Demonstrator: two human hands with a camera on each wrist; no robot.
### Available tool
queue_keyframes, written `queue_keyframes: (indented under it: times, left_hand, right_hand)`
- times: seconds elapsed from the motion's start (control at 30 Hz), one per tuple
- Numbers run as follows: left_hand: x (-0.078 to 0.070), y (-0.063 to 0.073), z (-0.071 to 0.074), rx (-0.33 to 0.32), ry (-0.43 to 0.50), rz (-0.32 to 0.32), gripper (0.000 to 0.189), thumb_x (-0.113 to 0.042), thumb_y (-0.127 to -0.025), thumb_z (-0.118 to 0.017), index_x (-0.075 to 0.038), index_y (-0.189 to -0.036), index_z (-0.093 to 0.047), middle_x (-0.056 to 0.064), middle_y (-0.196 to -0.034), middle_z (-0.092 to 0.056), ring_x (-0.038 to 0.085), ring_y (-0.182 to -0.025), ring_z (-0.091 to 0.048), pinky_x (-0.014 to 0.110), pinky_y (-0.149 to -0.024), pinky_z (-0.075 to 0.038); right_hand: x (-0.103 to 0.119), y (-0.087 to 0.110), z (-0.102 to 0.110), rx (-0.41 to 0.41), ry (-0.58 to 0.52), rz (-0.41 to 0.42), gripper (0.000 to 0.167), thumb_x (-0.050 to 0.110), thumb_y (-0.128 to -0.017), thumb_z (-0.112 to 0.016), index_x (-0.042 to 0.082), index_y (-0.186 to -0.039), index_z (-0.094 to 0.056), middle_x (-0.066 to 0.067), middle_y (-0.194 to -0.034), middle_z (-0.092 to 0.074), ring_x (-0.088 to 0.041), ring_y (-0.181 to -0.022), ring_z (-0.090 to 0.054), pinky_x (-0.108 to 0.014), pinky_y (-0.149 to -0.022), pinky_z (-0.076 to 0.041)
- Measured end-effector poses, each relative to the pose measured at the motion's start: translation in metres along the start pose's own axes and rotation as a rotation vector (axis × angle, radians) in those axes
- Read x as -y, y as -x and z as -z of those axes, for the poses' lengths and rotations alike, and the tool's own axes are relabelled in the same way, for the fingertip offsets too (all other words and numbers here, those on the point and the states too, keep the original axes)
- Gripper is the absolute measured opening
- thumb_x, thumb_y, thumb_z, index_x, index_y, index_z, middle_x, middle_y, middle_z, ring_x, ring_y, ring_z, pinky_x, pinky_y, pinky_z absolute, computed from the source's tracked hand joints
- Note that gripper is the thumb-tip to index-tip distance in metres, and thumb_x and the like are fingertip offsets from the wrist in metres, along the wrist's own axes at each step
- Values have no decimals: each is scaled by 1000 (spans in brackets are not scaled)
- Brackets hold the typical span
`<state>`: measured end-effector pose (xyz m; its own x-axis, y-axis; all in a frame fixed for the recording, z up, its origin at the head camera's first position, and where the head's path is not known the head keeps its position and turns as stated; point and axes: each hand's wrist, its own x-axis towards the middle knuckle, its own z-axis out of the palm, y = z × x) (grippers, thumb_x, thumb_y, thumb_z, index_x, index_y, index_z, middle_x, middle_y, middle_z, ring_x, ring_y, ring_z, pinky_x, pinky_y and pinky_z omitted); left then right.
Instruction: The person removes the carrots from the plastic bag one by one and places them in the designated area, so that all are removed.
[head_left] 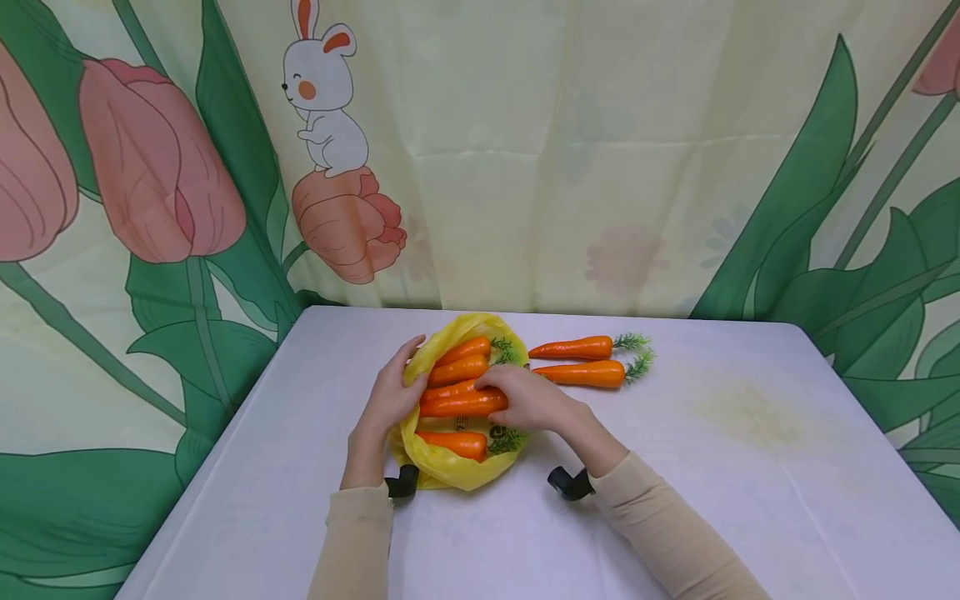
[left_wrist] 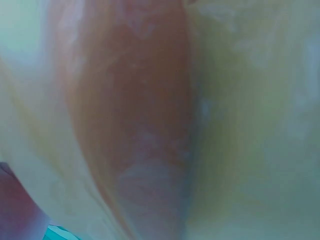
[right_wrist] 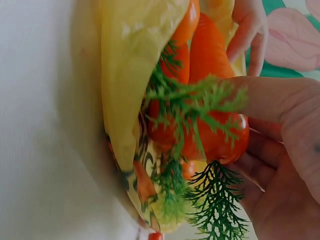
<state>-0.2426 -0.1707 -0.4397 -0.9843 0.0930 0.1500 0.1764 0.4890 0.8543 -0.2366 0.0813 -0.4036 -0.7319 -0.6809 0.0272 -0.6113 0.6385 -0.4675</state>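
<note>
A yellow plastic bag (head_left: 457, 477) lies with its mouth spread wide, and several orange carrots (head_left: 450, 442) with green feathery tops are inside. At the bag's left rim, my left hand (head_left: 393, 392) holds the plastic between thumb and fingers. My right hand (head_left: 532, 398) reaches over the right side and grips a carrot (head_left: 461, 406) near its thick end. In the right wrist view, the thumb and fingers close around that carrot (right_wrist: 212, 142), with green leaves hanging beside it. The left wrist view is blurred, filled by the bag (left_wrist: 250, 125) with an orange shape showing through.
Two more carrots (head_left: 581, 373) lie side by side on the white table (head_left: 675, 483), right of the bag. A dark wrist camera mount (head_left: 570, 483) juts from the right wrist, another (head_left: 402, 482) from the left. A printed curtain (head_left: 487, 208) hangs behind the table's far edge.
</note>
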Motion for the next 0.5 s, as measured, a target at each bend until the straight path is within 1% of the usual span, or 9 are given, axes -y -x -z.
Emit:
queue_keyframes:
  times: [0.23,0.4,0.5]
  left_hand:
    - [0,0,-1,-1,4,4,61,-8,-97,-59,-16,-155,-40,14,-143,-50,33,-122,-53,52,-103,-45]
    - [0,1,-1,-1,4,10,60,-9,-97,-59,-17,-154,-40,13,-143,-49,33,-123,-52,52,-104,-44]
    - [0,0,-1,3,4,18,61,-9,-98,-58,-18,-155,-40,13,-144,-49,33,-124,-51,52,-105,-43]
  right_hand:
    - [-11,9,7,-49,-9,-8,42,11,-86,-80,6,-126,-67,-7,-129,-63,-26,-120,-56,-44,-104,-45]
    - [-20,18,14,-87,-17,-8,40,10,-86,-79,9,-124,-67,-5,-126,-63,-26,-120,-55,-45,-104,-44]
    - [-26,25,19,-111,-27,3,39,9,-85,-78,10,-123,-68,-4,-122,-64,-25,-116,-55,-45,-102,-45]
